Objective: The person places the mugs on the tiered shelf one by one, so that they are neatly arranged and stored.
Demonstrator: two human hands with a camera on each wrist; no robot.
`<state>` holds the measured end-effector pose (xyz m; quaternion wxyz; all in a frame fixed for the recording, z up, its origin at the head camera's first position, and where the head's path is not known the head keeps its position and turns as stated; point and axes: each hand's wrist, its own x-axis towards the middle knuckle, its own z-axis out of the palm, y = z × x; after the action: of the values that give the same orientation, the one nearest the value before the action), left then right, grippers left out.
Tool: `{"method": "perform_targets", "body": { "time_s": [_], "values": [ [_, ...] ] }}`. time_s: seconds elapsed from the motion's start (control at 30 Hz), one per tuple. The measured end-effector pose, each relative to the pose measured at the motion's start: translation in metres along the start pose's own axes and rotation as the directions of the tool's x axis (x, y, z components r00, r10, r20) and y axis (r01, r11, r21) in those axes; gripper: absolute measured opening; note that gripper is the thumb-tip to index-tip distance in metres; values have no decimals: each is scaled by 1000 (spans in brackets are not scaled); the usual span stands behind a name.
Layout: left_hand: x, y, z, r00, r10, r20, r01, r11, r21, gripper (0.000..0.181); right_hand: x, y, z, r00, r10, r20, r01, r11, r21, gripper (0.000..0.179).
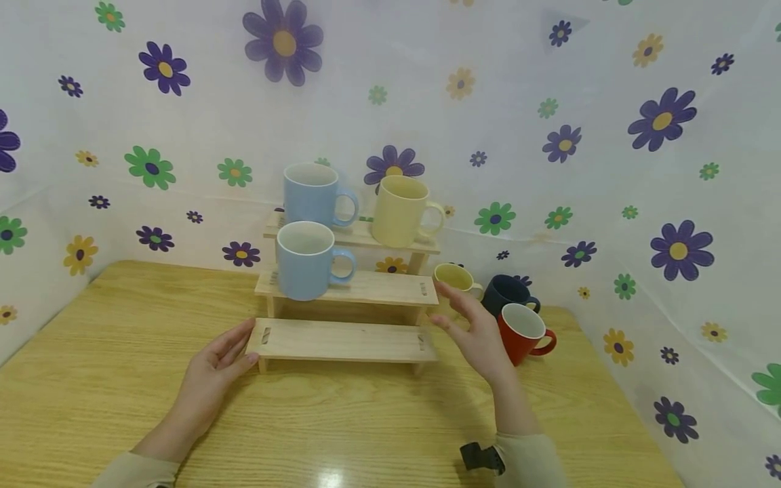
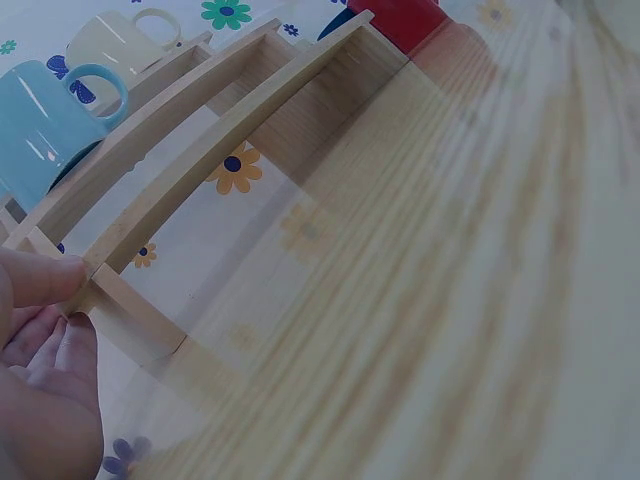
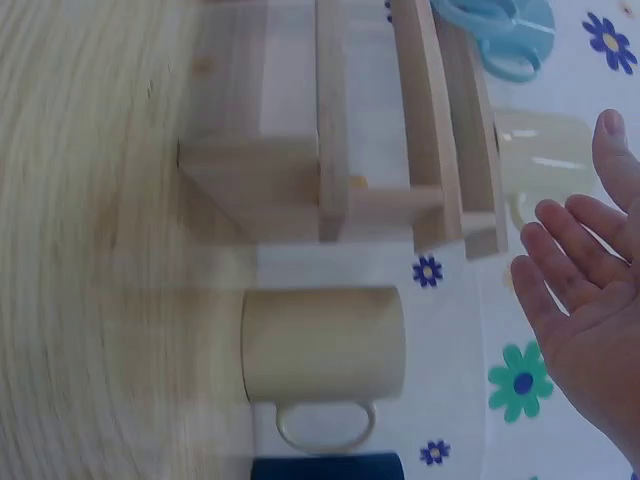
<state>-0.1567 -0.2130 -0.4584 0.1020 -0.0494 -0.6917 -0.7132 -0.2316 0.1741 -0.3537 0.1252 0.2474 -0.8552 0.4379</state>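
Note:
A three-tier wooden shelf rack (image 1: 348, 341) stands on the table. My left hand (image 1: 210, 376) grips the left end of its lowest board; in the left wrist view the thumb and fingers (image 2: 45, 278) close on that board's corner. My right hand (image 1: 476, 332) is beside the rack's right end, fingers spread and holding nothing; its palm shows in the right wrist view. One light blue mug (image 1: 305, 261) sits on the left of the middle board. On the top board are another light blue mug (image 1: 310, 196) and a pale yellow mug (image 1: 399, 211), handles to the right.
Right of the rack, behind and beside my right hand, stand a yellow mug (image 1: 453, 278), a dark blue mug (image 1: 506, 293) and a red mug (image 1: 522, 332). A white flowered cloth (image 1: 427, 41) hangs behind the wooden table (image 1: 329, 427).

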Motion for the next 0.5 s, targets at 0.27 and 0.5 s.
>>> {"method": "perform_targets", "body": {
  "time_s": [0.27, 0.5],
  "values": [
    [1, -1, 0, 1000, 4, 2, -4, 1000, 14, 59, -6, 16, -26, 999, -44, -17, 41, 993, -110, 52],
    [0, -1, 0, 1000, -7, 1, 7, 1000, 10, 60, -12, 26, -49, 999, 37, 7, -35, 975, -219, 50]
  ]
}}
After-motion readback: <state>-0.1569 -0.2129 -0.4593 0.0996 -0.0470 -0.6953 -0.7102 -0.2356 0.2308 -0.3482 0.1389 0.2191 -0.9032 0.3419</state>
